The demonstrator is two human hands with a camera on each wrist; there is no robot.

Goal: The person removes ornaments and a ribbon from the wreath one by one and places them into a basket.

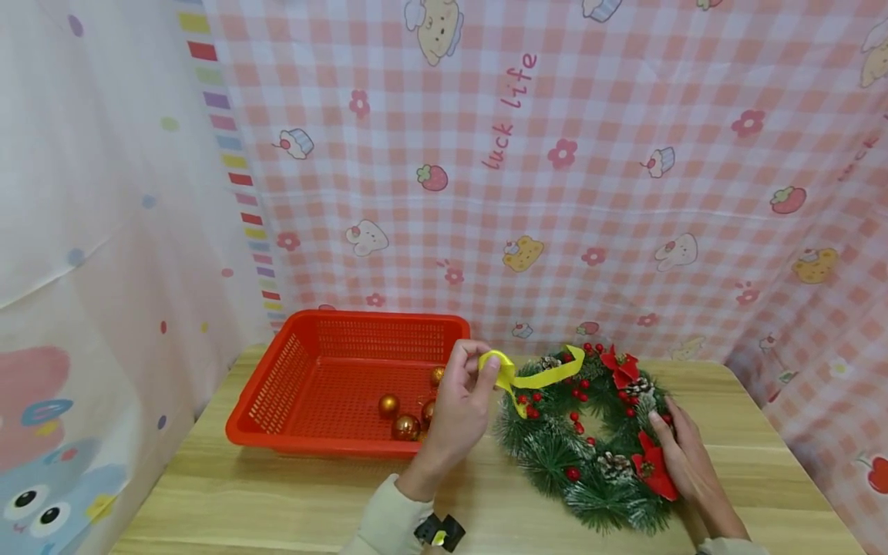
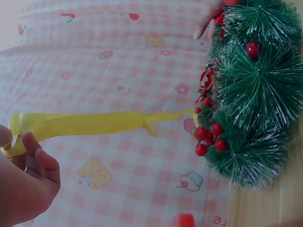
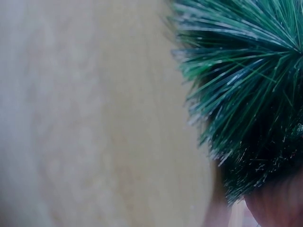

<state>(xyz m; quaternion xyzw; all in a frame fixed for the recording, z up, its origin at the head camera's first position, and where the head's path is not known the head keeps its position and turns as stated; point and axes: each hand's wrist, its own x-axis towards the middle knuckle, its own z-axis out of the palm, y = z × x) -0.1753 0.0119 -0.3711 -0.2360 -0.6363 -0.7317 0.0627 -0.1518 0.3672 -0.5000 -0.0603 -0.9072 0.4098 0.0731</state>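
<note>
My left hand (image 1: 461, 408) pinches a yellow ribbon (image 1: 548, 377) between thumb and fingers, raised near the basket's right corner. In the left wrist view the ribbon (image 2: 94, 125) stretches from those fingers to the wreath's edge beside some red berries. The green wreath (image 1: 555, 466), with frosted tips, red flowers, berries and pine cones, is at the right of the table. On its right side my right hand (image 1: 687, 459) grips the rim, thumb on top near a red flower (image 1: 654, 467). Green needles (image 3: 246, 71) fill the right part of the right wrist view, hiding most of that hand.
A red plastic basket (image 1: 277, 441) stands on the wooden table (image 1: 291, 501) at the left. Several shiny copper-coloured balls (image 1: 405, 427) lie in its right part, some behind my left hand. A pink checked curtain (image 1: 472, 216) hangs behind the table.
</note>
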